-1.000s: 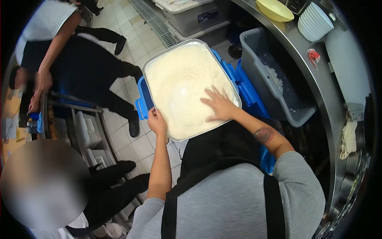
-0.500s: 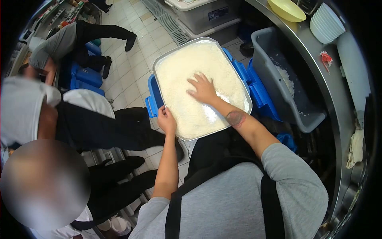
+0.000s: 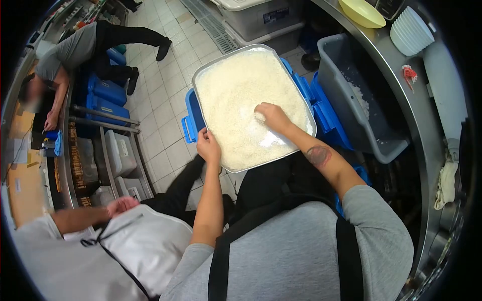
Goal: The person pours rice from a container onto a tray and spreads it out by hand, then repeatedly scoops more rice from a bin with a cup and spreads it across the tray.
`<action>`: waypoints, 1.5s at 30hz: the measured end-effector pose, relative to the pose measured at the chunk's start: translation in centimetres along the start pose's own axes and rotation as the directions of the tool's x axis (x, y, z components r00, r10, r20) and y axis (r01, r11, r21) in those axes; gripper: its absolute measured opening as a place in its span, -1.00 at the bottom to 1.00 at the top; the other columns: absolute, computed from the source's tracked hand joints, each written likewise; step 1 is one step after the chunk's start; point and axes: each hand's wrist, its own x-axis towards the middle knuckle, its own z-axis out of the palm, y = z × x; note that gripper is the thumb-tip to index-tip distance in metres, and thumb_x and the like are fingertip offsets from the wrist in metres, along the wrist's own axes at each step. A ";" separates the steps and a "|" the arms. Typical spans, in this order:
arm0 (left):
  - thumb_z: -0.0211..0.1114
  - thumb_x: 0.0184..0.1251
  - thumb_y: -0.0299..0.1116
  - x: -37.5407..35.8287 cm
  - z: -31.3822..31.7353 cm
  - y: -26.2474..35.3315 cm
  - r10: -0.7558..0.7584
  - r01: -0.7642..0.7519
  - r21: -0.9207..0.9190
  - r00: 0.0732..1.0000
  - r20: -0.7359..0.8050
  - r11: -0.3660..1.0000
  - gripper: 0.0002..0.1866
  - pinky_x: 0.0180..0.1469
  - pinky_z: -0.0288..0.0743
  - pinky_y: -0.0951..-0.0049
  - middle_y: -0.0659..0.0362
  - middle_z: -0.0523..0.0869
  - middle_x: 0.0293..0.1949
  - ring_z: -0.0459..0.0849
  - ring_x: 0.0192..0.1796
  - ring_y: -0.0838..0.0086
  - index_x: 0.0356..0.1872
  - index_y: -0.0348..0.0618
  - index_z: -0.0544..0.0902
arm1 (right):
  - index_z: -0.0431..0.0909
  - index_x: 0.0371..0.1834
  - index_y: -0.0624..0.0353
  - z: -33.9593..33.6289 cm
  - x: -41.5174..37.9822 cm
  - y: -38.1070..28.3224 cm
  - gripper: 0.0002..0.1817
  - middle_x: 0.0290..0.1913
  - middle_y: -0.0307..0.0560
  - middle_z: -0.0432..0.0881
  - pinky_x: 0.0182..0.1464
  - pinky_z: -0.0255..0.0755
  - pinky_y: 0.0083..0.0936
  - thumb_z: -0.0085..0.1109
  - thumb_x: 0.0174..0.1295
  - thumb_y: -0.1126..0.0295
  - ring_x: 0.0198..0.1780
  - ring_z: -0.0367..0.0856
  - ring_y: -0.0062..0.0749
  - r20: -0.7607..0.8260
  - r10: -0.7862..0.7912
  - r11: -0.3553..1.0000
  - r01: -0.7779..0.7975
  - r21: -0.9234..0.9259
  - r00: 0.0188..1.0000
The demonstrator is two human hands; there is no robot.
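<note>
A large metal tray point(image 3: 201, 108) carries a spread layer of pale, grainy crumbs point(image 3: 236, 80); their exact kind is hard to make out. Beneath it, a blue bin point(image 3: 193, 113) shows at the left. My left hand point(image 3: 208, 146) is closed on the tray's near left rim. Over the middle of the layer, my right hand point(image 3: 274, 119) has its fingers curled in, with a small clump of the pale crumbs at the fingertips. Shiny metal shows through the thin patch near my right wrist.
To the right stands a grey tub point(image 3: 369, 135) with white bits inside, below a steel counter point(image 3: 401, 90) holding a yellow bowl point(image 3: 362, 12) and stacked white bowls point(image 3: 411, 31). A person in white point(image 3: 145, 246) stands close on my left; another person point(image 3: 78, 47) bends over a counter farther off.
My right hand has gone from spread flat on the crumbs to curled, shifting right and nearer me. My left hand stays on the rim. The person in white has turned and moved closer.
</note>
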 end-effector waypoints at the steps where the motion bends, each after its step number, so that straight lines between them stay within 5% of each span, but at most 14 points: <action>1: 0.18 0.30 -0.34 0.0 -0.1 0.3 -0.016 0.016 0.001 1.000 0.006 1.000 -0.77 -0.34 0.47 0.43 0.12 0.71 -0.48 0.63 -0.46 0.46 -0.14 -0.25 0.63 | 0.60 -0.14 0.17 -0.4 0.5 0.0 -0.72 -0.22 0.02 0.65 -0.09 0.48 -0.38 0.21 0.01 0.54 -0.14 0.63 -0.12 -0.106 0.077 0.994 -0.069 0.082 0.991; 2: 0.18 0.30 -0.34 0.0 -0.2 0.5 -0.033 0.033 0.003 0.999 0.011 0.999 -0.78 -0.35 0.46 0.44 0.13 0.71 -0.48 0.62 -0.47 0.47 -0.15 -0.24 0.63 | 0.60 -0.14 0.17 -0.7 1.0 0.1 -0.72 -0.22 0.02 0.65 -0.09 0.48 -0.38 0.21 0.01 0.54 -0.14 0.63 -0.12 -0.105 0.071 0.995 -0.063 0.079 0.992; 5: 0.18 0.30 -0.34 0.1 -0.1 0.0 -0.019 0.019 0.016 1.000 0.012 1.000 -0.78 -0.37 0.45 0.45 0.14 0.71 -0.48 0.61 -0.47 0.49 -0.14 -0.23 0.64 | 0.61 -0.06 0.24 -4.5 3.4 -3.5 -0.75 -0.22 0.09 0.69 -0.20 0.53 -0.48 0.13 0.18 0.55 -0.25 0.70 -0.22 0.050 0.467 0.761 -0.429 0.486 0.883; 12: 0.18 0.30 -0.32 0.1 0.1 -0.1 -0.006 0.007 0.020 1.000 -0.002 1.000 -0.77 -0.38 0.46 0.41 0.13 0.71 -0.49 0.62 -0.50 0.46 -0.15 -0.23 0.64 | 0.56 0.07 0.22 -6.4 5.6 -6.2 -0.57 -0.01 0.08 0.65 0.04 0.50 -0.46 -0.03 0.12 0.70 0.01 0.64 -0.25 0.032 0.168 0.809 -0.157 0.567 0.985; 18: 0.19 0.27 -0.28 0.2 0.4 -0.7 0.019 -0.018 0.054 1.000 -0.021 0.998 -0.77 -0.38 0.47 0.28 0.12 0.70 -0.51 0.65 -0.50 0.30 -0.14 -0.15 0.64 | 0.50 0.13 0.19 -4.5 4.1 -7.9 -0.55 0.13 0.11 0.54 0.29 0.32 -0.31 0.06 0.11 0.59 0.22 0.46 -0.02 0.009 0.036 0.912 -0.037 0.408 0.999; 23: 0.20 0.27 -0.29 0.1 0.1 -0.3 0.000 0.000 0.029 1.000 -0.014 1.000 -0.77 -0.38 0.48 0.30 0.12 0.70 -0.52 0.65 -0.50 0.31 -0.13 -0.15 0.64 | 0.45 0.20 0.02 0.1 0.1 -12.2 -0.47 0.35 0.02 0.28 0.27 0.09 0.37 0.26 0.12 0.20 0.43 0.14 -0.03 0.322 0.118 0.984 -0.067 -0.166 0.939; 24: 0.20 0.27 -0.29 0.1 0.1 -0.3 -0.004 0.005 0.030 1.000 -0.017 1.000 -0.77 -0.38 0.48 0.30 0.12 0.70 -0.52 0.65 -0.50 0.31 -0.13 -0.15 0.64 | 0.45 0.20 0.02 1.2 -0.6 -12.6 -0.47 0.35 0.02 0.28 0.27 0.09 0.37 0.26 0.12 0.20 0.43 0.14 -0.03 0.326 0.115 0.984 -0.063 -0.165 0.938; 26: 0.18 0.30 -0.29 0.1 0.1 -0.4 -0.023 0.023 -0.013 1.000 0.011 1.000 -0.76 -0.37 0.49 0.39 0.14 0.72 -0.47 0.64 -0.49 0.45 -0.14 -0.20 0.64 | 0.43 0.23 0.02 4.1 -1.9 -12.3 -0.44 0.39 -0.01 0.20 0.18 0.04 0.55 0.27 0.12 0.19 0.47 0.04 -0.06 0.347 -0.161 0.959 0.230 -0.165 0.924; 31: 0.19 0.30 -0.29 0.2 0.0 -0.1 -0.032 0.032 -0.006 0.999 0.020 0.999 -0.76 -0.38 0.48 0.40 0.14 0.72 -0.48 0.63 -0.50 0.46 -0.13 -0.20 0.64 | 0.36 0.28 0.08 7.2 -1.1 -9.9 -0.46 0.41 -0.15 0.23 0.24 -0.04 0.52 0.04 0.27 0.10 0.50 -0.01 -0.20 0.319 -0.279 0.895 0.365 -0.255 0.906; 37: 0.20 0.28 -0.30 0.1 0.0 -0.2 -0.031 0.031 -0.002 0.999 0.009 1.000 -0.77 -0.40 0.46 0.42 0.17 0.70 -0.52 0.61 -0.52 0.48 -0.14 -0.19 0.65 | 0.31 0.33 -0.03 5.7 4.8 -4.8 -0.52 0.40 -0.24 0.28 0.26 -0.07 0.49 -0.07 0.34 0.19 0.49 0.03 -0.28 0.187 -0.023 0.869 0.112 -0.482 0.982; 39: 0.20 0.28 -0.30 0.1 -0.1 -0.1 -0.036 0.036 0.005 0.999 0.006 0.999 -0.77 -0.40 0.45 0.42 0.17 0.70 -0.53 0.61 -0.52 0.48 -0.15 -0.19 0.65 | 0.38 0.27 0.03 5.3 5.1 -3.1 -0.55 0.32 -0.18 0.36 0.26 0.07 0.37 -0.05 0.29 0.29 0.41 0.17 -0.24 -0.026 0.037 0.873 -0.045 -0.486 0.999; 42: 0.20 0.28 -0.29 0.2 0.0 -0.1 -0.031 0.031 -0.007 1.000 -0.003 1.000 -0.77 -0.41 0.45 0.40 0.17 0.69 -0.54 0.60 -0.53 0.47 -0.15 -0.19 0.65 | 0.46 0.18 0.05 3.9 3.9 -2.5 -0.59 0.21 -0.13 0.43 0.18 0.25 0.13 -0.04 0.23 0.39 0.29 0.32 -0.24 -0.108 0.091 0.901 -0.128 -0.414 0.990; 43: 0.20 0.27 -0.29 0.2 0.0 -0.1 -0.025 0.025 0.001 1.000 -0.007 1.000 -0.77 -0.41 0.45 0.39 0.16 0.69 -0.54 0.61 -0.54 0.45 -0.15 -0.19 0.65 | 0.49 0.08 0.08 3.4 3.3 -2.5 -0.64 0.09 -0.09 0.48 0.07 0.36 -0.14 0.01 0.18 0.45 0.19 0.39 -0.18 -0.130 0.077 0.916 -0.122 -0.383 0.989; 45: 0.20 0.27 -0.29 0.2 0.0 -0.2 -0.022 0.022 0.007 1.000 -0.008 1.000 -0.77 -0.41 0.45 0.38 0.16 0.69 -0.54 0.61 -0.54 0.43 -0.15 -0.19 0.65 | 0.51 0.00 0.09 2.6 1.5 -2.5 -0.68 0.02 -0.05 0.51 0.03 0.39 -0.19 0.05 0.14 0.47 0.13 0.45 -0.14 -0.085 0.100 0.948 -0.121 -0.294 0.991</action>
